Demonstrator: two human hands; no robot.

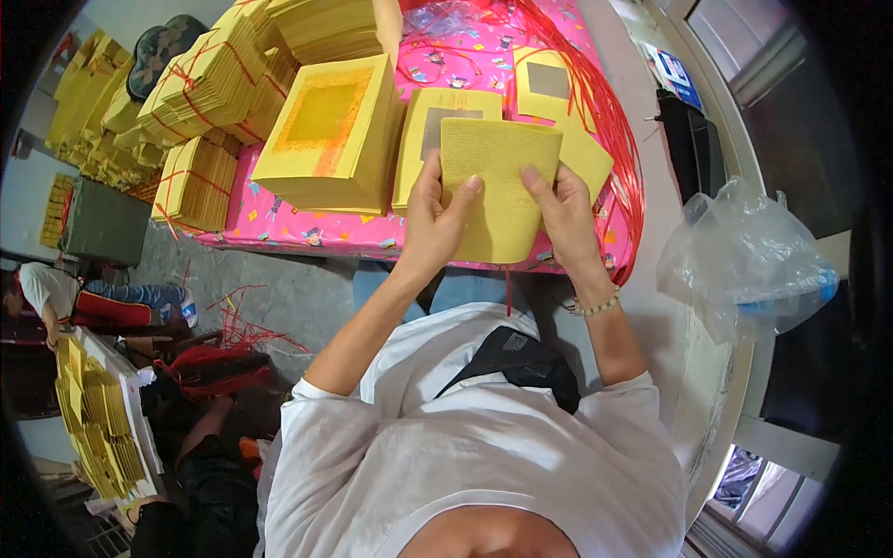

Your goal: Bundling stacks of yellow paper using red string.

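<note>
Between both hands, above the table's near edge, is a bundle of yellow joss paper (502,200), tilted and showing fine ridged lines. My left hand (437,216) grips its left side, thumb across the front. On the other side my right hand (566,212) holds the edge, thumb also on the front; the fingers behind are partly hidden. Just behind lie a lower yellow stack with a grey square (409,177) and loose yellow sheets (586,160). To the left stands a tall stack topped by an orange-gold square (321,116).
Tied yellow bundles (200,84) crowd the left of the pink patterned table (279,219). Red plastic strings (609,112) drape over its right side. A clear plastic bag (735,256) hangs at the right. At lower left, people sit near a board of yellow paper (98,409).
</note>
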